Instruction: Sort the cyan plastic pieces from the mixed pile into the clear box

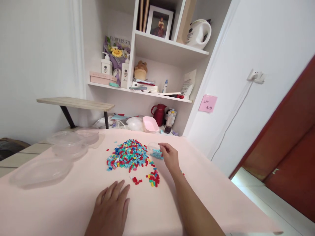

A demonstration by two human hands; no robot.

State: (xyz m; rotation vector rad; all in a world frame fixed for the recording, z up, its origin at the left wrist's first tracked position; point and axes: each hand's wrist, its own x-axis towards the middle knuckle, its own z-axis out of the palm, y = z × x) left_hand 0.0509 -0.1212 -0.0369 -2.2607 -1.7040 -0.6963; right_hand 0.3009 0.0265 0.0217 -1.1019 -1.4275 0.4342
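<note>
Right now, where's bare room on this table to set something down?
One patch: right of the right hand and forearm, past a few stray pieces, to the table's right edge. Another: between the left hand and the clear containers. The middle is crowded: colorful pile, loose pieces, small clear tub.

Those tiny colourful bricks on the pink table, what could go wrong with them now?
The right hand is right at the clear container, so a bump might tip it and spill the blue bricks inside. That container also sits close beside the big mixed pile, so other colours could slip in. And the loose red bricks lie near the left hand, which might scatter them if it swept sideways.
</note>
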